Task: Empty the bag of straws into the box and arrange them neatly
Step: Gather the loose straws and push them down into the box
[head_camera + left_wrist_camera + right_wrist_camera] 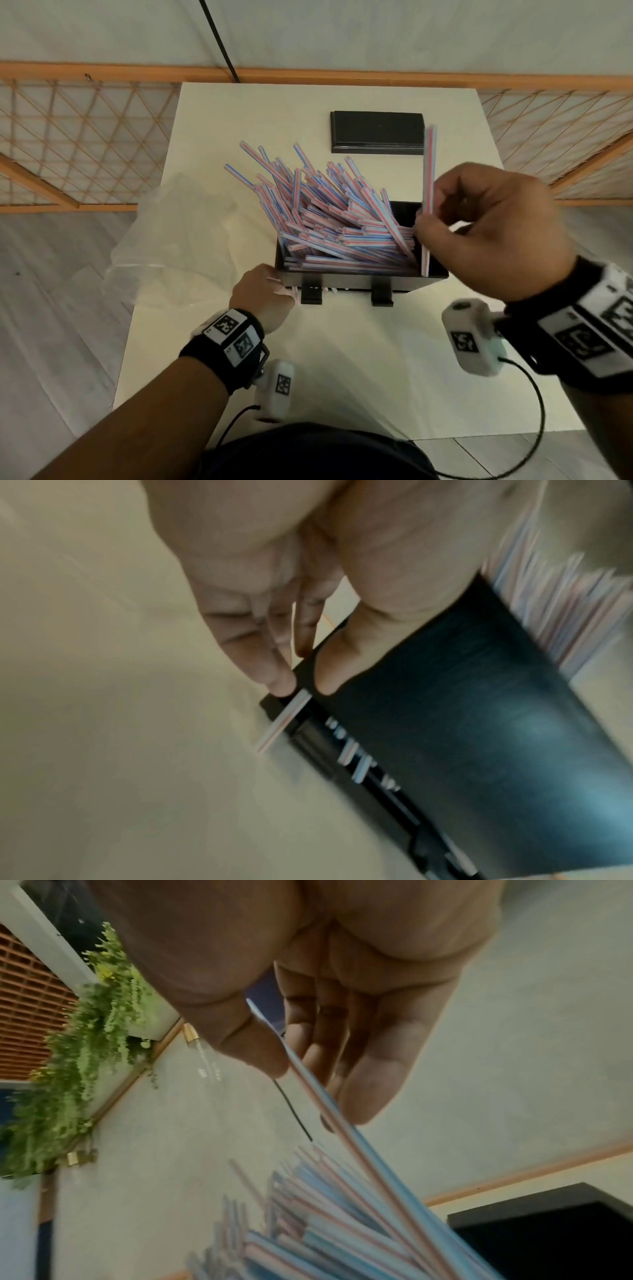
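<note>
A black box (346, 284) stands mid-table, with a heap of red-and-blue striped straws (329, 212) fanning out over its left and back rims. My right hand (424, 226) hovers over the box's right end and pinches one straw (429, 178) held almost upright; the right wrist view shows this straw (308, 1088) between thumb and fingers above the heap (308, 1231). My left hand (281, 284) is at the box's near left corner. There its thumb and fingertips (279, 681) pinch a short straw end (284, 723) sticking out low at the box wall (479, 723).
The empty clear plastic bag (178, 233) lies crumpled on the table's left side. The flat black lid (376, 132) rests at the back. Two clasps (311, 291) jut from the box front. Orange lattice railings (68, 137) flank the white table (342, 359).
</note>
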Demonstrator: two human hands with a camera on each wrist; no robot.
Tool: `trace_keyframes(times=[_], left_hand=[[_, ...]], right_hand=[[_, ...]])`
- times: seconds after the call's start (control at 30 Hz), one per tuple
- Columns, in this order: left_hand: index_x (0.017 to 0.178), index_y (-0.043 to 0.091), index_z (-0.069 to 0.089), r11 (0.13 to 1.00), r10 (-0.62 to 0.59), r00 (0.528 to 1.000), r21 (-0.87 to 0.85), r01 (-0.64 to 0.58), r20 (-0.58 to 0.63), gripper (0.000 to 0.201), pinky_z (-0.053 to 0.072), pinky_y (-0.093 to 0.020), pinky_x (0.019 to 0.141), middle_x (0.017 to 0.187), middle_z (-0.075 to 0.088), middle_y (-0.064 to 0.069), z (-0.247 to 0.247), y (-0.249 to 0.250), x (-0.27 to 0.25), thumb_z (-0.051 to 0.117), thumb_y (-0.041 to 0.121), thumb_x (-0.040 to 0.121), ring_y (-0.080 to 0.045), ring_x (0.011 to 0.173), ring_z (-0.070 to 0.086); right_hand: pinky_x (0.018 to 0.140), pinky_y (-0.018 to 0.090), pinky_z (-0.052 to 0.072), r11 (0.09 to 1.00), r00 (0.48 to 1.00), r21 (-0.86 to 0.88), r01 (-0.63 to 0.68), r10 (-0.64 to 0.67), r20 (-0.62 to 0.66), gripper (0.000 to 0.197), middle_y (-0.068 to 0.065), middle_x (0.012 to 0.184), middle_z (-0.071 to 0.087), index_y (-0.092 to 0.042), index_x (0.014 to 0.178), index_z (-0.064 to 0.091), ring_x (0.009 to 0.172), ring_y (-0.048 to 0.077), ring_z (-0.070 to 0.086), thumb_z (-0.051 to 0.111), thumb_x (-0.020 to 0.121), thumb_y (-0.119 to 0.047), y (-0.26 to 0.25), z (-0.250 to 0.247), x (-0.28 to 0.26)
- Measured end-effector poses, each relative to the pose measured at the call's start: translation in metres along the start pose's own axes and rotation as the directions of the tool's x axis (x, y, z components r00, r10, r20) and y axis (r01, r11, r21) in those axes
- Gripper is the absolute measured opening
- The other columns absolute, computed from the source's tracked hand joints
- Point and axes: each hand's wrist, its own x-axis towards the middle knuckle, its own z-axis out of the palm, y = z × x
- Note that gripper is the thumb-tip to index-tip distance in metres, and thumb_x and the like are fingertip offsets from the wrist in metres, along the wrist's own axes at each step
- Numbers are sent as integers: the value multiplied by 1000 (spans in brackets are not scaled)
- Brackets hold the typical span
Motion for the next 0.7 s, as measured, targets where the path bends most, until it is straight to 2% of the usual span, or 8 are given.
trace_keyframes(times=[0.07,0.13,0.2,0.3,0.37,0.53,0.63,0.7], left_hand=[[102,24,71,998,-64,998,-10,64,-2,43,63,-44,84,98,76,-3,10,-7,8,72,39,62,-38,94,74],[96,24,73,988,-127,992,-90,126,-7,51,65,-54,79,92,80,-6,21,-17,22,73,47,50,-39,88,77],[95,21,74,969,-187,982,-169,181,-16,41,67,-45,70,81,80,-5,25,-16,25,83,36,57,-29,72,78],[103,13,73,940,-246,969,-250,234,-16,34,61,-31,56,79,79,-8,33,-15,26,87,19,73,-18,54,74],[106,13,70,921,-278,960,-294,255,-38,36,61,-30,54,84,79,-8,40,-16,27,89,19,76,-16,55,76],[110,11,65,862,-328,944,-422,282,-39,39,58,-29,51,84,78,-9,48,-15,27,89,13,79,-20,56,76],[108,6,63,844,-331,943,-457,280,-33,37,62,-35,58,86,77,-17,46,-16,26,86,4,80,-28,58,76],[109,5,63,864,-293,956,-438,248,-36,41,62,-37,64,87,78,-18,42,-18,23,87,7,75,-31,62,78]], right_hand=[[54,8,43,999,999,-42,-32,31,-38,12,-10,65,66,-20,73,63,63,12,66,73,75,-14,11,9,10],[57,3,40,991,994,-81,-107,107,-11,10,-13,67,66,-20,76,65,70,3,66,73,76,-15,25,22,14],[60,1,41,979,983,-101,-174,180,44,11,-13,71,67,-20,82,66,72,-2,65,74,76,-16,36,34,12],[64,12,48,974,979,-144,-177,189,76,16,-7,80,68,-21,88,64,70,9,64,74,76,-19,51,47,3],[60,7,41,979,984,-131,-156,165,62,15,-4,79,65,-20,85,62,69,13,62,74,76,-17,58,53,-4],[60,8,38,987,985,-40,-154,157,76,16,-1,78,61,-17,80,57,67,12,54,69,77,-7,75,66,-20],[61,11,38,994,992,-39,-103,105,75,17,-2,78,57,-16,79,55,68,13,51,69,77,-6,84,72,-26],[62,13,38,996,995,-60,-65,69,72,16,-2,78,55,-16,79,55,67,13,49,69,78,-6,87,75,-27]])
